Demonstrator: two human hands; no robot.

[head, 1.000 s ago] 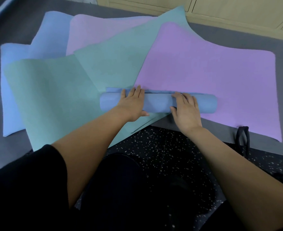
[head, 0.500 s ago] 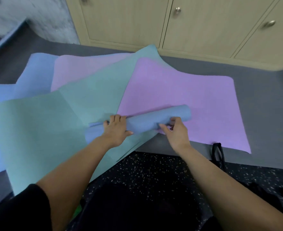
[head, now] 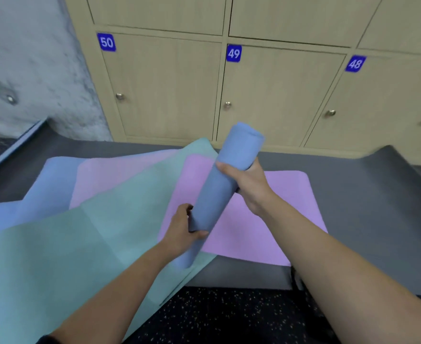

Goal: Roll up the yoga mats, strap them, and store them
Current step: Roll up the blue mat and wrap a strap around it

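Fingers, left hand (head: 179, 228): curled round the lower part of the rolled blue mat (head: 220, 189). Fingers, right hand (head: 250, 184): wrapped round its upper part. Roll: held off the floor between my two hands, tilted, top end toward the lockers (head: 167, 90). Beneath: purple mat (head: 266, 219), teal mat (head: 55, 256), pink mat (head: 110, 180), overlapping flat on grey floor covering (head: 365, 207).

Straight beyond the grip, a bank of pale wooden lockers (head: 162, 90) fills the back, with blue tags reading 50 (head: 106, 42), 49 (head: 234, 53) and 48 (head: 355, 63) (a round metal knob (head: 119, 96) on each door). Up and left of the grip, there's a mottled grey concrete wall (head: 30, 58). Right of the grip runs a dark grey floor covering (head: 353, 219), its far edge curling up. Nearer than the grip is black speckled flooring (head: 229, 316). The light is soft and even.
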